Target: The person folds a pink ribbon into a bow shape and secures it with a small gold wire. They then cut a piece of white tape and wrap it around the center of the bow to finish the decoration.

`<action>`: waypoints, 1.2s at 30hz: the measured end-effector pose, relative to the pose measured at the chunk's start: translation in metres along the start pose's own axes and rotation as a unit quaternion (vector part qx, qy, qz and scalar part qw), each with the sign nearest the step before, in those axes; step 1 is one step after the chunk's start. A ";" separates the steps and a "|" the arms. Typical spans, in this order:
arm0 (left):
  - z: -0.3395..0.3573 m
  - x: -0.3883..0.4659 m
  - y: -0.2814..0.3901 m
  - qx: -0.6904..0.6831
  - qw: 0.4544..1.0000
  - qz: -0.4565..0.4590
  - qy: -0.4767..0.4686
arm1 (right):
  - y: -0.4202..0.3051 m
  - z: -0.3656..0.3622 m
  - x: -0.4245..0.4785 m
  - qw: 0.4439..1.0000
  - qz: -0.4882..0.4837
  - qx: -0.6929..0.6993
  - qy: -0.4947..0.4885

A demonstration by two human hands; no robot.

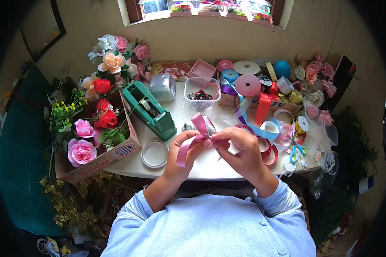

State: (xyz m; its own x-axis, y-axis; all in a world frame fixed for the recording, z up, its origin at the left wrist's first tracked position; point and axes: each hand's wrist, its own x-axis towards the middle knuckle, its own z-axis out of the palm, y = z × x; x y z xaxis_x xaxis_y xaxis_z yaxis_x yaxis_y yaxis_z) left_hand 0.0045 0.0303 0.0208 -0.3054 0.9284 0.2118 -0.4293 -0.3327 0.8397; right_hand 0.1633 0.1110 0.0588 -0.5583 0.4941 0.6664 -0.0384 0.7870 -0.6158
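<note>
Both my hands meet above the table's front half, around a mauve-pink satin ribbon [199, 123] formed into loops with a pinched middle. My left hand [182, 151] grips it near the centre, and one ribbon tail hangs down across those fingers. On the other side, my right hand [241, 147] pinches the ribbon close to the same middle, its fingertips partly hiding the knot. Just behind the ribbon stands a clear rounded container [189, 126], mostly covered by the hands and ribbon. A round white lid [154, 154] lies beside my left wrist.
A green tape dispenser [150, 110] and a cardboard box [98, 167] of artificial flowers stand left. Behind is a clear plastic tub [202, 104] with beads. Ribbon spools [247, 85] fill a box at the back right. Scissors [296, 151] lie right among loose ribbons.
</note>
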 end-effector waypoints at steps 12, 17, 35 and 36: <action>-0.031 0.016 -0.005 0.640 0.747 0.174 -0.035 | 0.062 0.002 0.047 0.986 0.148 0.000 -0.076; -0.041 0.017 -0.016 0.585 0.795 0.149 -0.055 | 0.070 0.005 0.045 0.985 0.145 -0.026 -0.095; -0.034 0.013 -0.006 0.570 0.800 0.171 -0.071 | 0.067 -0.004 0.038 0.982 0.149 -0.026 -0.111; -0.034 0.013 -0.005 0.572 0.799 0.170 -0.071 | 0.067 -0.004 0.038 0.982 0.149 -0.029 -0.109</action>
State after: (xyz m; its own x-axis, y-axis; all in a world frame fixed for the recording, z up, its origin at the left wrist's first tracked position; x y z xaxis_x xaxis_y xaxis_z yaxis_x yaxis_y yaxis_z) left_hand -0.0259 0.0389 0.0024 -0.1041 0.8534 0.5108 0.7406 -0.2763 0.6125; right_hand 0.1428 0.1842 0.0449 -0.7025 0.6194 0.3505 0.1968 0.6424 -0.7407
